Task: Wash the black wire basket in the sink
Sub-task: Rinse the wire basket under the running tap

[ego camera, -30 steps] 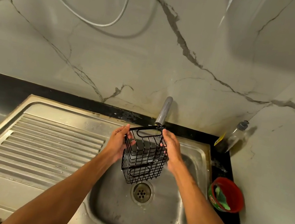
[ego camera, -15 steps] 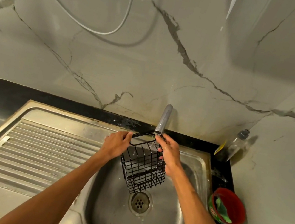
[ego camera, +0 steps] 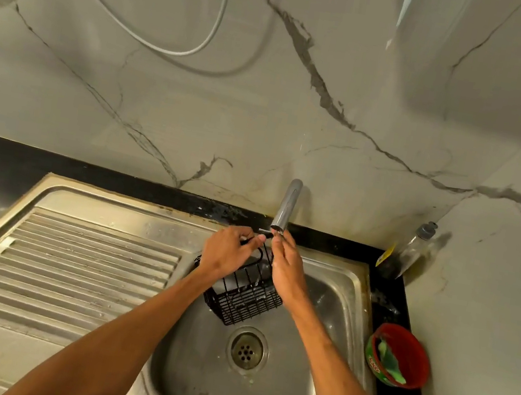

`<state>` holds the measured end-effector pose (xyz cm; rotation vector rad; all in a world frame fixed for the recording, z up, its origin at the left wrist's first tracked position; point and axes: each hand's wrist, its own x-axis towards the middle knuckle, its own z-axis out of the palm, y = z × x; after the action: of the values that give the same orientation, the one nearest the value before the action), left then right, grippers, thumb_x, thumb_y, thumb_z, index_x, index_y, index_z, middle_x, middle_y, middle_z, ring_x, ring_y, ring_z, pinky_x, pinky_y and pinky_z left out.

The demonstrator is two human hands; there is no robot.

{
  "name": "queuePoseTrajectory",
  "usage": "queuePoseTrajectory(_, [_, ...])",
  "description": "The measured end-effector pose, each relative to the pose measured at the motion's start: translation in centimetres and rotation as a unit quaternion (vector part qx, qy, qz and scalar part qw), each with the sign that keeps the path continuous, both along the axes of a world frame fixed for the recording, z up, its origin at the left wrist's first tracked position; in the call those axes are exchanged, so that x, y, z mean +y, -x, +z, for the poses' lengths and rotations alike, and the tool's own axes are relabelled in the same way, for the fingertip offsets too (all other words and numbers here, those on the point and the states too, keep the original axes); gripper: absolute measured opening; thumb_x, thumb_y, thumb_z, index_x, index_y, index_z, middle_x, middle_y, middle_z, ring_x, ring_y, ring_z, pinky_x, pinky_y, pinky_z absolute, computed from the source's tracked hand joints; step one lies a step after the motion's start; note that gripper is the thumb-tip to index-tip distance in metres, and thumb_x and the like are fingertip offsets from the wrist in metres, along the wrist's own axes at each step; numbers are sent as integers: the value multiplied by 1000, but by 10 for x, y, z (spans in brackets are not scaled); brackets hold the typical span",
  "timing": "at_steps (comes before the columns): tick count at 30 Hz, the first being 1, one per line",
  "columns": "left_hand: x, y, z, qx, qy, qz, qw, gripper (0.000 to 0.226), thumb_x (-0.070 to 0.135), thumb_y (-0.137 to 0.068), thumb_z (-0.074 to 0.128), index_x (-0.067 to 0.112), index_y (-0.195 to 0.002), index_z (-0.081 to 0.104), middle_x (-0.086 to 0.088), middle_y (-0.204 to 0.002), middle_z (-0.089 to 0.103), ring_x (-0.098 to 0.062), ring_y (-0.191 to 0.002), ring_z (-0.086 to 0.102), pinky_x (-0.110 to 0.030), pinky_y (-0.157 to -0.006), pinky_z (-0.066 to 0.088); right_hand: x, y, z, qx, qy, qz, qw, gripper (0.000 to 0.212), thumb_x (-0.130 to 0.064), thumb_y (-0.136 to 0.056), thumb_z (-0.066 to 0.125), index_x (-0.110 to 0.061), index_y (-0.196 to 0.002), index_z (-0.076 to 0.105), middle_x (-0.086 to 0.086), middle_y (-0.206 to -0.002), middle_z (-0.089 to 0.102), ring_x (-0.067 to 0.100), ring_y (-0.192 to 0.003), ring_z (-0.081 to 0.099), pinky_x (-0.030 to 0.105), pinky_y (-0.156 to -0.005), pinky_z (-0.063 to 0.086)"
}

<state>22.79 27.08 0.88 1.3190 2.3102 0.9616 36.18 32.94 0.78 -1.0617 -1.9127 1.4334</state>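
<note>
The black wire basket [ego camera: 245,295] hangs tilted over the steel sink basin [ego camera: 311,356], just above the drain [ego camera: 246,351]. My left hand [ego camera: 226,252] grips the basket's top rim from the left, its fingers curled round the wire. My right hand [ego camera: 286,269] is on the basket's right side, and its fingertips reach up and pinch the small lever [ego camera: 265,232] at the mouth of the chrome tap [ego camera: 286,207]. No water is visible from the tap. Both hands hide the basket's upper part.
A ribbed steel drainboard [ego camera: 79,270] lies left of the basin. A red tub [ego camera: 401,356] with green scrubbers stands on the black counter at the right. A clear bottle [ego camera: 408,249] stands in the back right corner. Marble walls close the back and right.
The basket has dropped lower into the basin and tilted. My right hand has left the basket's side and risen to the tap's lever, while my left hand has kept the rim.
</note>
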Motion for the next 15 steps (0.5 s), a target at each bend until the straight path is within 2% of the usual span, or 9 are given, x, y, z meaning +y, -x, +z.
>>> queuePoseTrajectory(3, [-5, -1, -5, -34, -11, 4, 999, 44, 54, -97, 56, 20, -69, 62, 6, -62, 62, -13, -61, 59, -33, -61, 50, -17, 4, 7, -4, -37, 60, 997, 42, -43, -107, 31, -43, -148, 38, -16, -159, 27, 3, -147, 22, 27, -116, 24])
queuePoseTrajectory(5, [-11, -3, -8, -81, -19, 18, 996, 47, 55, -95, 59, 23, -62, 57, 9, -54, 54, -10, -54, 51, -29, -57, 44, -17, 0, 1, 27, -15, 77, 997, 43, -41, -107, 30, -46, -150, 33, -17, -161, 26, -1, -148, 20, 25, -118, 22])
queuePoseTrajectory(9, [-28, -7, -14, -167, -45, 45, 984, 58, 72, -85, 61, 27, -51, 48, 12, -47, 45, -9, -49, 42, -32, -62, 43, -15, -15, -17, -37, 51, 87, 994, 56, -53, -105, 25, -39, -156, 10, -17, -164, -5, 3, -150, -3, 40, -125, 5])
queuePoseTrajectory(11, [-31, -7, -11, -203, -67, 54, 975, 60, 68, -85, 66, 27, -48, 43, 12, -46, 40, -10, -49, 38, -32, -61, 37, -25, -13, -15, -26, 18, 94, 995, 59, -58, -101, 27, -40, -156, 13, -22, -163, 2, -4, -149, 1, 33, -124, 8])
queuePoseTrajectory(13, [-33, -6, -10, -256, -97, 54, 960, 60, 61, -86, 70, 27, -47, 40, 11, -47, 37, -14, -51, 34, -35, -62, 33, -28, -11, -11, -15, -3, 90, 996, 53, -55, -103, 26, -43, -154, 22, -25, -162, 13, -7, -147, 11, 22, -119, 13])
queuePoseTrajectory(15, [-38, -6, -8, -287, -122, 48, 949, 58, 60, -85, 72, 26, -48, 42, 8, -49, 38, -15, -51, 33, -36, -62, 32, -19, -13, -8, -12, 17, 80, 997, 49, -52, -105, 25, -39, -152, 33, -19, -160, 25, -4, -145, 21, 20, -116, 18])
